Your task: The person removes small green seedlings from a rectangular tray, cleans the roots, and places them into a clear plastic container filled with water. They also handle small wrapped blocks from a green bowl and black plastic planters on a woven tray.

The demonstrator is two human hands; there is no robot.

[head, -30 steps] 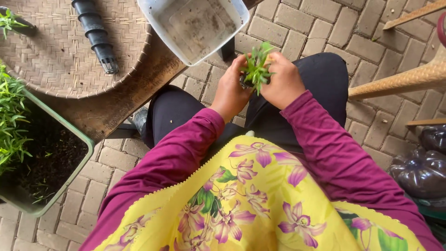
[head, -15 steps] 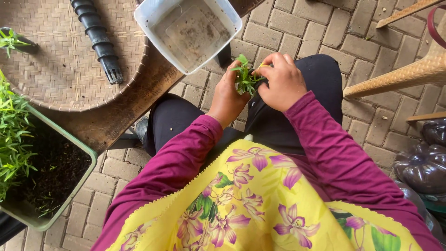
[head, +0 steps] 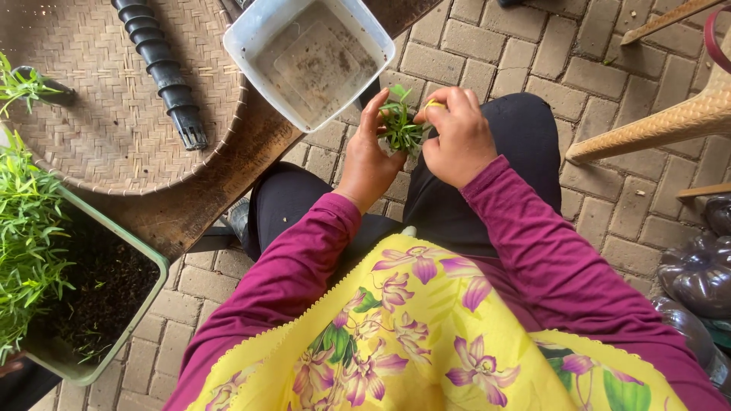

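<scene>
Both hands meet over the lap, just below the tub's near corner. The left hand (head: 371, 156) is cupped around a small seedling (head: 401, 128), thumb and fingers curled up along its left side, so the green leaves poke out above the palm. The right hand (head: 455, 137) closes in from the other side — its fingers bent over the top of the plant, fingertips (head: 434, 103) pinching at the leaves. Something small and yellowish shows at those fingertips, too small to tell what it is. So each hand is closed on the seedling, the two touching or nearly touching around it.

The tub (head: 308, 57) is white, square and shallow, with a film of dirt on its floor (no plants in it); it sits on the edge of a dark wooden table (head: 221, 183). Beside it on the table lies a round woven tray (head: 114, 129), and across that tray rests a black stack of pots (head: 160, 68), lying on its side. At the left edge stands a green planter (head: 114, 335) with dark soil and a thick clump of green shoots (head: 27, 236) — well apart from the hands.

The person wears magenta sleeves (head: 282, 281) and a yellow flowered apron (head: 426, 335), over dark trousers. Underfoot is brick paving (head: 609, 91).
</scene>
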